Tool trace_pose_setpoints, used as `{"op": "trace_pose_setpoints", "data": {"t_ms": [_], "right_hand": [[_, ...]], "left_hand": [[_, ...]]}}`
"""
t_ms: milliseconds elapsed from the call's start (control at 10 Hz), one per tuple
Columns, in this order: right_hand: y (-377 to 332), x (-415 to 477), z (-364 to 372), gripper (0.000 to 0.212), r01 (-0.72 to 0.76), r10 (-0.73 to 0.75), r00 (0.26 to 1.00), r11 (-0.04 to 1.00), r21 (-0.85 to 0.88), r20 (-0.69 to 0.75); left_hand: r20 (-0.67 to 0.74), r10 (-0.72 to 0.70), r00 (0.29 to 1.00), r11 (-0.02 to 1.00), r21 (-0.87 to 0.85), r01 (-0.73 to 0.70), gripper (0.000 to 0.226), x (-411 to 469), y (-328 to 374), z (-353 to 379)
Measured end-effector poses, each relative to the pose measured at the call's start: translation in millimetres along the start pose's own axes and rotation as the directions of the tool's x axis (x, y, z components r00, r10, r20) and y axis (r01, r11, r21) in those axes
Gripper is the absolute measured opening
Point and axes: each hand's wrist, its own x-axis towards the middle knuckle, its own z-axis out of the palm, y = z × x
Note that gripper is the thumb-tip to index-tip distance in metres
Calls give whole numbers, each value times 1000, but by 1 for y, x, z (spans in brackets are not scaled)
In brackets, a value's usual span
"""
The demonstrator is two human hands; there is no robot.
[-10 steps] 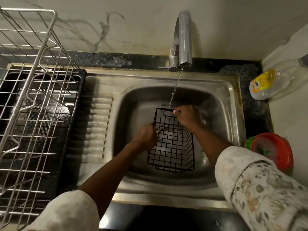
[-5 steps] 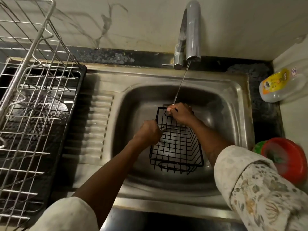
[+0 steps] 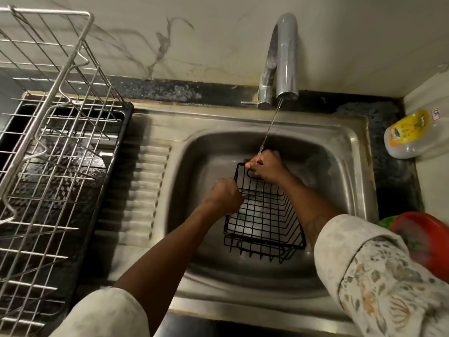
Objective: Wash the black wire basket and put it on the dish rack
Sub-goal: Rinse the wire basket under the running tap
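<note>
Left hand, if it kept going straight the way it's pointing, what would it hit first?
The left hand grips the basket by its left rim; straight on, it would probably meet the right hand at the far rim, though depth is unclear.

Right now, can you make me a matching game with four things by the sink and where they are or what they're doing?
Things:
1 black wire basket
2 tap
3 dish rack
4 red bowl

Places or states:
A left of the sink
B running water
C at the right edge
D down in the sink

Pairs: 1-D, 2-B, 3-A, 4-C
</note>
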Motion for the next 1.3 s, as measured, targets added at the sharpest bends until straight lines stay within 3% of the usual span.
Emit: {"op": "trace_pose_setpoints", "data": {"t_ms": [100,200,300,400,500,600,700,800,900,1000,1100,1200,1300], "right_hand": [[2,-8,-7,23,73,-72,993,997,-12,93],[6,-8,-2,28,47,-48,996,999,17,75],[11,-5,4,19,15,-14,1000,996,85,-17],[12,-5,7,31,-53,63,993,993,106,-99],[11,-3,15,44,-90,92,983,996,19,-160],[14,3,9,35,-44,42,996,999,-16,-78],[10,-3,-14,18,22,-21,992,1000,-7,122],[9,-11,-20,30,15,-7,989,998,-60,145],[13,-11,-20,15,-25,23,1000,991,-130,-17],[9,-18,-30,25,-146,124,976,982,-119,-177],[6,-19,-30,27,-149,131,972,986,-80,-196],[0,-23,-30,22,-112,82,980,981,-160,-184],[-6,-26,-29,14,-22,-11,994,955,-297,-111]], "left_hand": [[-13,1,1000,999,50,0,26,4,1,-3],[-10,-3,1000,999,32,3,26,2,3,-6],[60,25,998,998,51,-28,17,3,0,0],[120,9,993,999,31,-13,17,7,-4,6],[116,2,993,1000,-11,0,12,8,-3,8],[63,-7,998,1000,-16,8,19,5,0,5],[1,-8,1000,1000,-11,8,28,5,4,-1],[-10,-9,1000,1000,-20,9,27,5,7,1],[-17,-20,1000,999,-29,19,26,7,8,2],[-49,-18,999,1000,-17,17,26,8,4,3],[-52,-44,998,998,-49,41,26,4,3,-2],[-11,-132,991,973,-191,127,26,5,2,-6],[114,-89,990,996,-13,91,24,-8,6,-24]]}}
